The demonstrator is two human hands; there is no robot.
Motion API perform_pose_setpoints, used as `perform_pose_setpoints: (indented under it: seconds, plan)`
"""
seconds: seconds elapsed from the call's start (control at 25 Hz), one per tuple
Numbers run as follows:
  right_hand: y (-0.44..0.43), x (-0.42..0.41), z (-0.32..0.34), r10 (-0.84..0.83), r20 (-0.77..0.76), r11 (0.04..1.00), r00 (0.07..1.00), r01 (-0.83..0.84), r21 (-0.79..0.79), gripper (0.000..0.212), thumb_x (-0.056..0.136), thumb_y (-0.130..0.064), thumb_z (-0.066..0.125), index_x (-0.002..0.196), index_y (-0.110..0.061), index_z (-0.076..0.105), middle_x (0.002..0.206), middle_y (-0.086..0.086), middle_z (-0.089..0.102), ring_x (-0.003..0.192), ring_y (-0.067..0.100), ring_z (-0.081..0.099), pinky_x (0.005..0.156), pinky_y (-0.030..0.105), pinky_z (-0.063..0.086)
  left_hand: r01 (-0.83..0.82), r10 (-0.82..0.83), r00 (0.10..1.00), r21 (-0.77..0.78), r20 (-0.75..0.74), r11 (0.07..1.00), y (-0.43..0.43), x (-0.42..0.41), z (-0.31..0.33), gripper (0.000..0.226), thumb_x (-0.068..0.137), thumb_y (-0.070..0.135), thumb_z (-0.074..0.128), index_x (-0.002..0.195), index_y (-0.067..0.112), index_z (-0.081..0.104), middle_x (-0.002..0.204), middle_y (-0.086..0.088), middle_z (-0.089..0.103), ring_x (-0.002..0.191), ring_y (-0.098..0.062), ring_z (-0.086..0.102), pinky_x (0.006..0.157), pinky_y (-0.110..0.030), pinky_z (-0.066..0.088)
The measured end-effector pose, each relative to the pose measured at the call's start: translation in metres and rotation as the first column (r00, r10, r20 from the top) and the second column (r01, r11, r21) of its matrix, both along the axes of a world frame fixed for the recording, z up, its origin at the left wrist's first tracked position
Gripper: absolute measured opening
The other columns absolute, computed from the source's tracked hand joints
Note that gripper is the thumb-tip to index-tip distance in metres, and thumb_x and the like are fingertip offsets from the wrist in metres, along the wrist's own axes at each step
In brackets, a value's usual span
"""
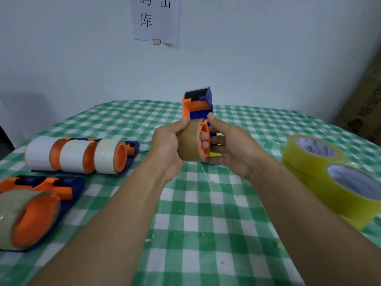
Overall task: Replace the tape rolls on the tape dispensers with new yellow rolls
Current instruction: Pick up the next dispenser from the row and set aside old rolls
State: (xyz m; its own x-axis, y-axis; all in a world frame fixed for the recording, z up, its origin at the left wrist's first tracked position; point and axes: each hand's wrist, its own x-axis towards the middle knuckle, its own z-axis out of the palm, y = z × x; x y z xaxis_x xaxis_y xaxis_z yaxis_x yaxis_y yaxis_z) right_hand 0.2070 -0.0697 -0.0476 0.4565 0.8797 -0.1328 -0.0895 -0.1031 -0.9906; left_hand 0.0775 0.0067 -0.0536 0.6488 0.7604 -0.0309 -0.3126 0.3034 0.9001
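The left hand [165, 145] wraps the brown roll [188, 141], apparently to pull it off, while the right hand [233, 149] grips the dispenser [198, 106] steady.

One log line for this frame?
left hand grips brown roll | right hand holds dispenser | roll mounted | yellow rolls untouched at right

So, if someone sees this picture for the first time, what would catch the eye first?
First the orange and blue tape dispenser, held at the centre: the left hand grips its brown roll and the right hand holds its body. Next the yellow rolls, stacked at the right on the green checked tablecloth, and a row of dispensers with white rolls at the left.
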Motion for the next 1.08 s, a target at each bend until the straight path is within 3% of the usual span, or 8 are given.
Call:
perform_pose_setpoints:
  seconds: [0.24,0.36,0.52,0.8,1.08]
  plan:
    - [0.009,0.012,-0.009,0.134,-0.142,0.991,0.981,-0.133,0.014,0.050,0.092,-0.054,0.064,0.118,-0.011,0.069,0.090,0.009,0.074,0.090,0.029,0.074,0.084,0.059,0.059,0.038,-0.038,0.996,-0.005,0.079,0.999,0.008,0.009,-0.013,0.039,0.103,0.029,0.047,0.093,0.001,0.072,0.069,-0.013,0.069,0.056,-0.024,0.064,0.061,-0.034,0.059]
    - [0.013,0.014,-0.014,0.116,-0.114,0.993,0.987,-0.114,0.022,0.053,0.091,-0.052,0.066,0.121,-0.008,0.070,0.101,0.014,0.071,0.101,0.034,0.071,0.079,0.057,0.060,0.048,-0.050,0.997,0.038,0.051,0.998,0.012,0.010,-0.019,0.039,0.102,0.030,0.051,0.090,0.000,0.073,0.070,-0.013,0.069,0.059,-0.024,0.066,0.062,-0.034,0.060]
    - [0.017,0.012,-0.022,0.111,-0.075,0.993,0.991,-0.107,0.052,0.057,0.091,-0.050,0.066,0.122,-0.002,0.066,0.099,0.015,0.070,0.095,0.033,0.070,0.074,0.056,0.061,0.061,-0.065,0.997,0.079,0.047,0.995,0.019,0.007,-0.026,0.040,0.102,0.031,0.049,0.093,0.000,0.072,0.070,-0.011,0.069,0.064,-0.024,0.066,0.070,-0.037,0.060]
    - [0.018,0.009,-0.033,0.156,-0.037,0.985,0.987,-0.153,0.085,0.038,0.095,-0.037,0.066,0.113,-0.004,0.069,0.094,0.011,0.072,0.082,0.029,0.073,0.069,0.056,0.061,0.094,-0.094,0.990,0.006,0.102,0.996,0.022,-0.001,-0.044,0.040,0.101,0.030,0.046,0.109,-0.002,0.068,0.067,-0.009,0.066,0.056,-0.020,0.063,0.060,-0.032,0.058]
    - [0.018,0.008,-0.038,0.144,-0.017,0.984,0.989,-0.141,0.107,0.033,0.095,-0.033,0.065,0.114,-0.006,0.071,0.108,0.016,0.071,0.082,0.030,0.074,0.061,0.051,0.061,0.134,-0.135,0.983,0.015,0.121,0.991,0.024,-0.006,-0.049,0.045,0.092,0.033,0.052,0.117,-0.001,0.068,0.072,-0.011,0.067,0.060,-0.020,0.065,0.061,-0.031,0.058]
